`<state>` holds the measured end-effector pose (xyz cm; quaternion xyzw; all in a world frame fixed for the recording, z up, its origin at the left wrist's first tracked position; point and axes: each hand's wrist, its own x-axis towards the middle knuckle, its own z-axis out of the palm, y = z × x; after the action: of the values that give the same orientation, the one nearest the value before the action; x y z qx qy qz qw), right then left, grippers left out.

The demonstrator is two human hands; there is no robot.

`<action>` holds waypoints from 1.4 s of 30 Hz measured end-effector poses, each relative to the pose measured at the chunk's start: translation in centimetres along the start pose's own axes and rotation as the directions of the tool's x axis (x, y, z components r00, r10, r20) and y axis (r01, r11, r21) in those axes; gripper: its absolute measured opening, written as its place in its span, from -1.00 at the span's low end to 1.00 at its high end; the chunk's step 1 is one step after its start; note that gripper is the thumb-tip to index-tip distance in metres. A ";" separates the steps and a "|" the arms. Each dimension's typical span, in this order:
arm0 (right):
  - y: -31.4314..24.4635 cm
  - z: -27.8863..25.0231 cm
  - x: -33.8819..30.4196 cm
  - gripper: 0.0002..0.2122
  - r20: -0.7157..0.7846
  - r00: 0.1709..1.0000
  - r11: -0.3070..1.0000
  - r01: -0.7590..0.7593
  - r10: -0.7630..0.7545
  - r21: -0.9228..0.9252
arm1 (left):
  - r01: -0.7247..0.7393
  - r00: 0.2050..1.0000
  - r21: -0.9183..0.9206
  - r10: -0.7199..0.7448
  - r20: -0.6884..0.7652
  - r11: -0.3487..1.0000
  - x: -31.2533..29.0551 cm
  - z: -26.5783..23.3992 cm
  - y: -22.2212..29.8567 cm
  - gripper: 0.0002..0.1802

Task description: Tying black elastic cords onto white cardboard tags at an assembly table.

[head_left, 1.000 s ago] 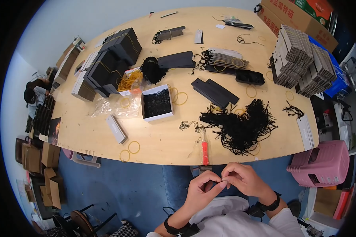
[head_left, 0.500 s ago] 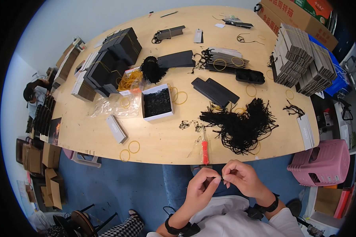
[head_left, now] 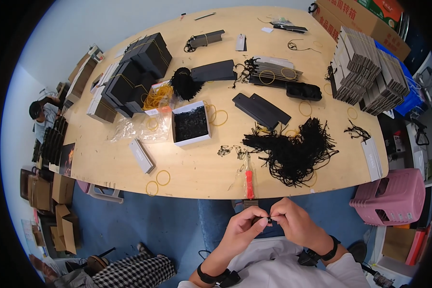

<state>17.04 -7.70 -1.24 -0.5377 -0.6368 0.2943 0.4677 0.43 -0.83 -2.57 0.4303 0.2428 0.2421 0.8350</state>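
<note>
Just off the table's near edge, my left hand (head_left: pixel 242 229) and my right hand (head_left: pixel 295 221) meet with fingertips pinched together. Between them is a small black piece (head_left: pixel 269 220), too small to name. Straight ahead on the table lies a red-handled tool (head_left: pixel 249 185) with a thin metal shaft. Beyond its tip are several small metal clasps (head_left: pixel 239 152). To their right spreads a tangled pile of black cords (head_left: pixel 295 152). A white box (head_left: pixel 193 142) holding small black pieces stands left of the clasps.
Dark tag bundles (head_left: pixel 146 57) stand at the left, and grey card stacks (head_left: pixel 355 62) at the right. Yellow rubber bands (head_left: pixel 162 178) lie scattered on the table (head_left: pixel 201 168). A pink stool (head_left: pixel 389 197) is at the right edge. Two people (head_left: pixel 45 115) are on the left.
My hands stay together, and the black piece now shows more clearly between my fingertips. At lower left, a person in checked trousers has come further into view. The far-left person has shifted posture.
</note>
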 end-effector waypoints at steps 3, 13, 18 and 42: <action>-0.4 -0.1 0.2 -0.76 -0.001 0.996 0.992 0.085 -0.086 -0.090 | -0.058 0.998 0.084 0.057 0.022 0.995 -0.1 -0.5 -0.3 -0.88; -0.6 0.1 0.1 -0.78 -0.054 0.983 0.931 0.146 -0.174 -0.333 | -0.115 0.987 0.206 0.135 -0.084 0.972 -0.3 0.0 -0.4 -0.90; -0.9 -0.1 -0.1 -0.82 -0.058 0.998 0.992 0.005 -0.012 -0.123 | -0.142 0.973 0.455 0.207 -0.097 0.879 -0.4 -0.3 -0.7 -0.87; -0.3 0.3 0.1 -0.81 -0.014 1.000 0.877 0.003 -0.011 -0.480 | -0.223 0.922 0.779 0.385 -0.025 0.585 1.3 0.1 0.6 -0.89</action>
<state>16.59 -7.64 -1.06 -0.6369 -0.6878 0.1213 0.3264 1.35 0.20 -2.21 0.7513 0.3234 0.2969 0.4927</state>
